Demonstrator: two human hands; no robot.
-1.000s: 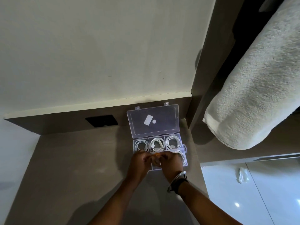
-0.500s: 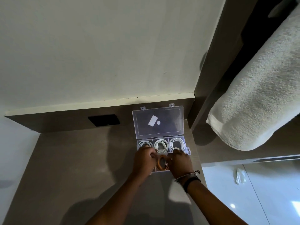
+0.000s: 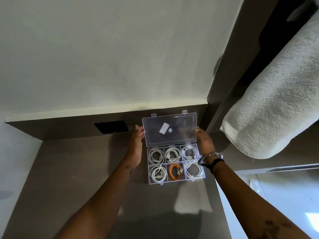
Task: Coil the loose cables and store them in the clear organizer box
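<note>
The clear organizer box (image 3: 175, 182) sits on the brown desk with its lid (image 3: 170, 130) standing open against the back panel. All its compartments hold coiled cables: white coils, such as one at the back left (image 3: 156, 156), and an orange cable (image 3: 175, 171) in the front middle. My left hand (image 3: 136, 144) rests at the lid's left edge, fingers apart. My right hand (image 3: 204, 141) touches the lid's right edge; whether either grips the lid I cannot tell.
A black socket plate (image 3: 111, 127) is set in the back panel left of the box. A rolled white towel (image 3: 274, 107) lies on a shelf to the right. The desk's right edge (image 3: 218, 194) drops to a glossy white floor.
Both hands have left the front compartments and moved up to the two sides of the open lid. The orange cable now lies coiled in the front middle compartment.
</note>
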